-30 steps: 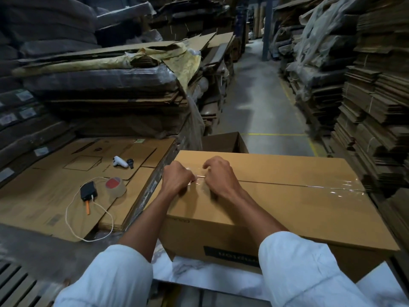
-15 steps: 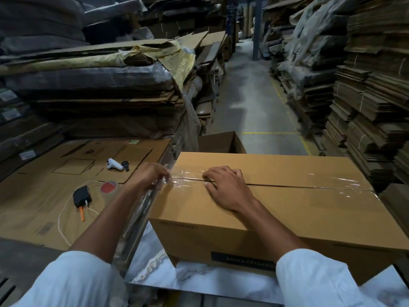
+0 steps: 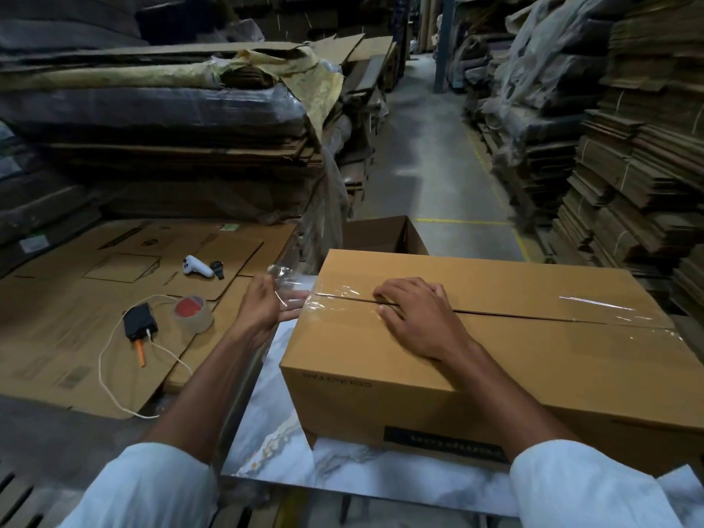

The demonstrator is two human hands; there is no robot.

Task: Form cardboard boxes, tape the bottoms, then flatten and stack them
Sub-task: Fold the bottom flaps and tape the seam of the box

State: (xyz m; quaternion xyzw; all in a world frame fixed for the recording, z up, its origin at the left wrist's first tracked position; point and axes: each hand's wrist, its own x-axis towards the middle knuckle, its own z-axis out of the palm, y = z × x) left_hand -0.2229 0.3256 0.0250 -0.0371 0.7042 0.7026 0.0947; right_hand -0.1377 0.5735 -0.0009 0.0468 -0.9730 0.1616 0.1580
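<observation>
A formed brown cardboard box (image 3: 495, 360) lies on a white marbled tabletop (image 3: 274, 413), its flap seam facing up. Clear tape (image 3: 594, 310) runs along that seam. My right hand (image 3: 415, 318) lies flat on the seam near the box's left end, fingers spread and pressing. Just off the box's left edge, my left hand (image 3: 266, 306) holds the loose, crinkled tape end (image 3: 284, 285) between thumb and fingers. A brown tape roll (image 3: 192, 314) with a red core rests on flat cardboard sheets (image 3: 76, 299) to the left.
On the flat sheets also lie a black device (image 3: 139, 323) with a white cord and a white controller (image 3: 198, 267). An open box (image 3: 381, 234) stands behind the taped one. Tall cardboard stacks (image 3: 628, 165) line both sides of the concrete aisle (image 3: 430, 158).
My left hand moved from the seam leftward past the box's edge, drawing the tape end with it. My right hand flattened onto the seam and stayed there.
</observation>
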